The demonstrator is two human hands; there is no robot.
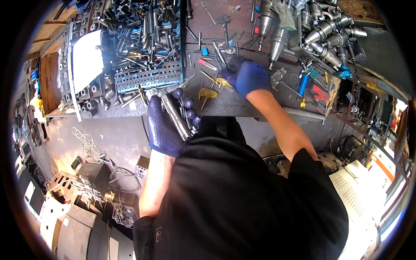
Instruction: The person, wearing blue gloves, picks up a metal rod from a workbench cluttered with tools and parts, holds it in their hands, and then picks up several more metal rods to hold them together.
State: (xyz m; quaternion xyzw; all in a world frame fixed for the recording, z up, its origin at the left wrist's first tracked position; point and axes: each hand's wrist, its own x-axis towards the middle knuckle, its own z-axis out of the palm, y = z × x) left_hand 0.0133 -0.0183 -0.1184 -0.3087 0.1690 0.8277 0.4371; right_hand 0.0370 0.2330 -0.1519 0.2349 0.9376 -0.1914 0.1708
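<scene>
My left hand [164,125], in a purple dotted glove, is at the bench's front edge, palm up. Its fingers curl around a thick metal rod [174,113] and several thinner metal cutting tools beside it. My right hand [251,78], in a blue glove, reaches over the bench with its fingers bent down among loose drill bits. Gold-coloured bits [208,76] lie by its fingertips. What its fingers grip, if anything, is hidden. Near them are a red-and-clear plastic tube [208,65] and a yellowish piece [209,93].
On the left, a perforated blue metal tray [149,78] is heaped with drill bits and cutters. Tool holders [279,45] and a crate of more holders [327,34] stand at the right back. Below the bench on the left sit grey metal boxes [78,225] and coiled cable [84,141].
</scene>
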